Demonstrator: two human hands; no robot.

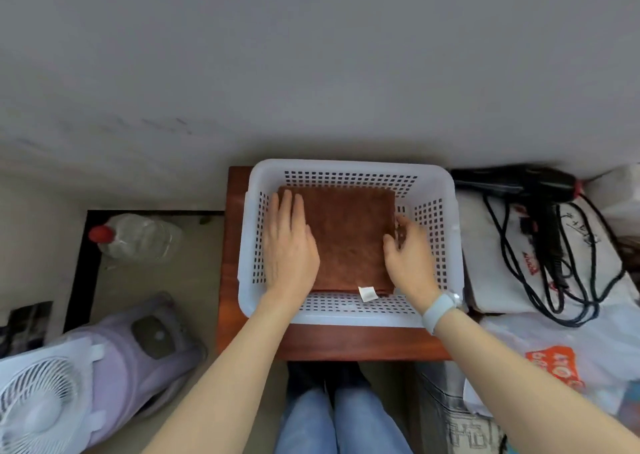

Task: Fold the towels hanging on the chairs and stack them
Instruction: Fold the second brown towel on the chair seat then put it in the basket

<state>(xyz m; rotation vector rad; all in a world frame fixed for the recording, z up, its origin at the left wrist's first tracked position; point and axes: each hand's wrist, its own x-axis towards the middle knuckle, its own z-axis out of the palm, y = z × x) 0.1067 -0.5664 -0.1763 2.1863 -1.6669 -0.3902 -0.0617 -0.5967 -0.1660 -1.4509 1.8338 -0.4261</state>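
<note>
Folded brown towel (346, 238) lies flat in a white basket (349, 318). Left hand (289, 245) presses its 9 o'clock edge, fingers straight; right hand (408, 256) pinches its 3 o'clock edge.

Fan (38, 408) cut off, perhaps half.

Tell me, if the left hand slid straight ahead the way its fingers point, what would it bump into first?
Probably the far wall of the white basket. The left hand lies flat on the folded brown towel, fingers pointing toward that wall, with nothing visible between.
</note>
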